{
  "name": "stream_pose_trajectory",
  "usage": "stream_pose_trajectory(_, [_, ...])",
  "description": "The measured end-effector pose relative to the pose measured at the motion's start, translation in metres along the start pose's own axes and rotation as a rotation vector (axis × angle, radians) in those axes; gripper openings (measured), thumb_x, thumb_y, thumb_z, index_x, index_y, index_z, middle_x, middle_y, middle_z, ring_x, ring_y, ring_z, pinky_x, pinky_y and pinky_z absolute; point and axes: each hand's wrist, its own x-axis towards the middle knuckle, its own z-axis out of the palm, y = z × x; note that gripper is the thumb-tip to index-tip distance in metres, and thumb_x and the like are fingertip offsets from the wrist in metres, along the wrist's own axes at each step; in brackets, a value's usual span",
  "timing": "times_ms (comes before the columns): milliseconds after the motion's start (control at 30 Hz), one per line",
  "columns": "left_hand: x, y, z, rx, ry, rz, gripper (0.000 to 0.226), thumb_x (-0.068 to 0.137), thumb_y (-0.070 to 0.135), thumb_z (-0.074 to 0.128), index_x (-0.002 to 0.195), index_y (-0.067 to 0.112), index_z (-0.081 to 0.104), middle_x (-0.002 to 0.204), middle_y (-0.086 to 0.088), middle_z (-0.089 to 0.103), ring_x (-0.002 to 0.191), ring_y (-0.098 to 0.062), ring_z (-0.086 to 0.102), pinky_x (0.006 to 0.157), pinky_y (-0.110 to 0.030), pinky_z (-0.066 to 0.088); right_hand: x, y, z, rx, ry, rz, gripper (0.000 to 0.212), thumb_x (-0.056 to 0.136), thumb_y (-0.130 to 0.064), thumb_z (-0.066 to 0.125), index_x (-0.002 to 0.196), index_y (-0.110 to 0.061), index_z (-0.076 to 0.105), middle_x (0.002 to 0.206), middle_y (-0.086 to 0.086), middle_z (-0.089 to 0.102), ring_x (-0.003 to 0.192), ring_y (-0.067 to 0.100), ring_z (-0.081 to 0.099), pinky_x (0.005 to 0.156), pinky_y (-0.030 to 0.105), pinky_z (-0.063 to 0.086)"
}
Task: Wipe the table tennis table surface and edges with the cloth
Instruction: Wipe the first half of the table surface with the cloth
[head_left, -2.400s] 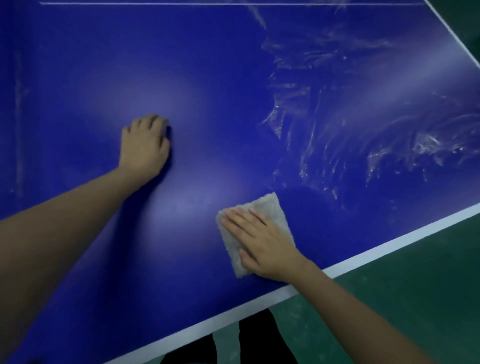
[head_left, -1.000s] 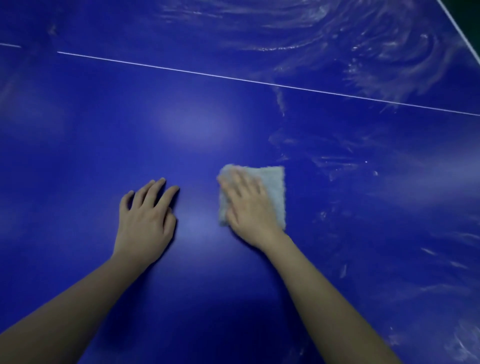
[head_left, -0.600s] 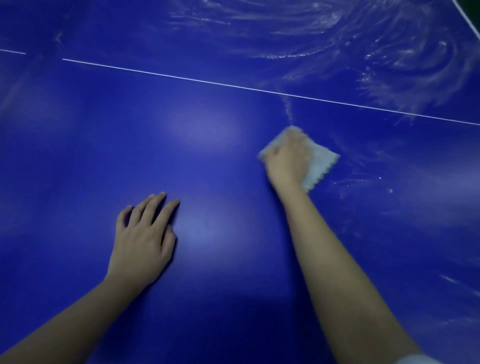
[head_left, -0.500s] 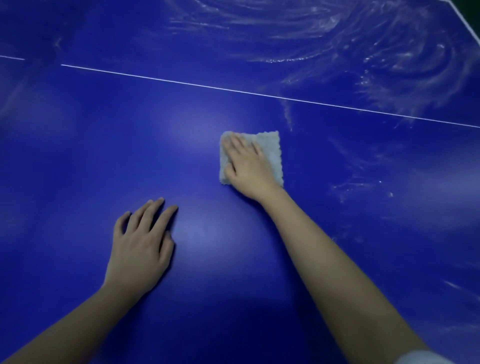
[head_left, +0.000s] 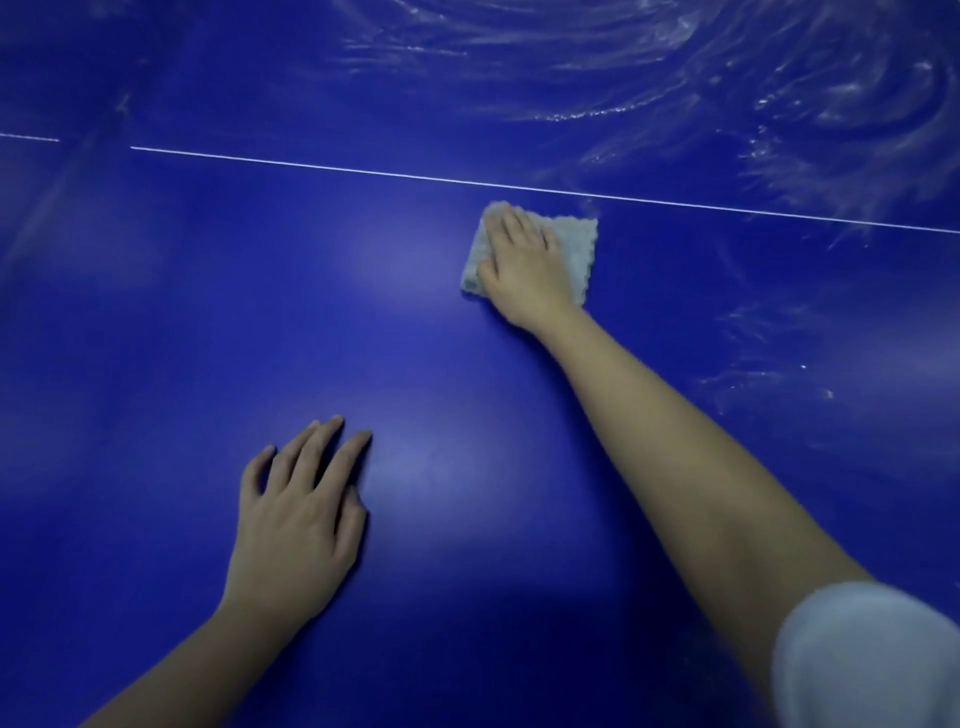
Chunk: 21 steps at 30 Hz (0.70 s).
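R hand (head_left: 524, 270), fingers straight, is pressing grey cloth (head_left: 574, 249) flat on blue counter (head_left: 156, 338), just below white line (head_left: 311, 165). L hand (head_left: 296, 514) is resting open on counter. Wet swirls (head_left: 779, 104) are glinting beyond line.

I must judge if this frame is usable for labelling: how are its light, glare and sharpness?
Head view: dim overall; soft pale glare patches lie on the blue table near the left hand. Head view: right hand and cloth are fairly sharp; the white sleeve at the bottom right is blurred. Head view: wet streaks at the top right catch the light.
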Motion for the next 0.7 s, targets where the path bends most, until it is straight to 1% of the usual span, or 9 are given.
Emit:
stream_pose_trajectory(100, [0.0, 0.001, 0.001, -0.005, 0.008, 0.002, 0.052, 0.088, 0.03, 0.028, 0.129, 0.012, 0.055, 0.136, -0.011, 0.051, 0.126, -0.026, 0.042, 0.105, -0.05, 0.028, 0.026, 0.04, -0.021, -0.011, 0.037, -0.006, 0.048, 0.095, -0.024, 0.037, 0.138, -0.003, 0.037, 0.143, 0.017, 0.04, 0.13, 0.032, 0.037, 0.105, 0.039, 0.026])
stream_pose_trajectory(200, [0.0, 0.001, 0.001, -0.008, 0.013, 0.004, 0.052, 0.088, 0.029, 0.028, 0.129, 0.011, 0.055, 0.136, -0.012, 0.051, 0.126, -0.027, 0.044, 0.105, -0.05, 0.029, 0.022, 0.112, -0.035, -0.071, 0.14, 0.388, 0.047, 0.086, -0.027, 0.036, 0.116, 0.003, 0.055, 0.121, 0.022, 0.055, 0.11, 0.038, 0.053, 0.089, 0.04, 0.041])
stream_pose_trajectory(267, [0.0, 0.0, 0.001, -0.008, 0.013, 0.007, 0.052, 0.088, 0.029, 0.029, 0.129, 0.011, 0.055, 0.135, -0.012, 0.051, 0.126, -0.029, 0.046, 0.105, -0.05, 0.029, 0.001, 0.138, -0.04, -0.011, 0.136, 0.733, 0.056, 0.091, -0.03, 0.03, 0.134, 0.003, 0.042, 0.14, 0.022, 0.042, 0.128, 0.037, 0.04, 0.105, 0.041, 0.032])
stream_pose_trajectory(300, [0.0, 0.0, 0.001, -0.006, 0.01, 0.009, 0.052, 0.088, 0.029, 0.029, 0.129, 0.011, 0.055, 0.135, -0.013, 0.051, 0.126, -0.029, 0.046, 0.105, -0.05, 0.028, -0.012, 0.139, -0.038, 0.021, 0.116, 0.808, 0.056, 0.096, -0.029, 0.029, 0.142, 0.002, 0.03, 0.148, 0.022, 0.03, 0.136, 0.036, 0.029, 0.112, 0.044, 0.022])
stream_pose_trajectory(367, [0.0, 0.0, 0.001, -0.004, 0.009, 0.01, 0.052, 0.088, 0.029, 0.028, 0.129, 0.011, 0.055, 0.135, -0.013, 0.051, 0.126, -0.03, 0.046, 0.105, -0.05, 0.028, -0.041, 0.12, -0.029, -0.011, 0.109, 0.647, 0.052, 0.098, -0.022, 0.031, 0.143, 0.004, 0.025, 0.149, 0.025, 0.026, 0.136, 0.039, 0.025, 0.113, 0.046, 0.017])
stream_pose_trajectory(467, [0.0, 0.0, 0.001, -0.009, 0.015, 0.008, 0.052, 0.089, 0.03, 0.027, 0.129, 0.011, 0.054, 0.136, -0.013, 0.05, 0.126, -0.029, 0.044, 0.106, -0.05, 0.027, -0.099, 0.075, -0.017, 0.026, -0.06, -0.085, 0.054, 0.094, -0.019, 0.038, 0.144, -0.002, 0.029, 0.152, 0.017, 0.028, 0.14, 0.03, 0.024, 0.114, 0.043, 0.015])
stream_pose_trajectory(533, [0.0, 0.0, 0.002, -0.007, 0.019, 0.009, 0.053, 0.088, 0.03, 0.027, 0.13, 0.011, 0.053, 0.137, -0.013, 0.049, 0.126, -0.029, 0.043, 0.106, -0.05, 0.026, -0.124, 0.077, -0.021, 0.06, -0.157, -0.318, 0.057, 0.093, -0.026, 0.036, 0.146, -0.009, 0.029, 0.154, 0.007, 0.022, 0.142, 0.02, 0.017, 0.117, 0.04, 0.01])
stream_pose_trajectory(600, [-0.001, 0.001, 0.001, -0.011, 0.019, 0.008, 0.053, 0.088, 0.03, 0.026, 0.13, 0.011, 0.053, 0.138, -0.013, 0.049, 0.127, -0.03, 0.042, 0.107, -0.05, 0.025, -0.128, 0.106, -0.028, 0.053, -0.089, -0.146, 0.054, 0.095, -0.024, 0.039, 0.145, -0.006, 0.032, 0.153, 0.012, 0.028, 0.142, 0.027, 0.022, 0.116, 0.04, 0.013])
stream_pose_trajectory(700, [-0.002, 0.002, 0.0, -0.01, 0.016, 0.002, 0.055, 0.088, 0.031, 0.024, 0.131, 0.011, 0.052, 0.139, -0.012, 0.047, 0.129, -0.03, 0.042, 0.108, -0.049, 0.024, -0.141, 0.156, -0.039, 0.032, 0.055, 0.467, 0.054, 0.097, -0.02, 0.04, 0.146, -0.001, 0.027, 0.151, 0.021, 0.027, 0.139, 0.034, 0.025, 0.116, 0.041, 0.014])
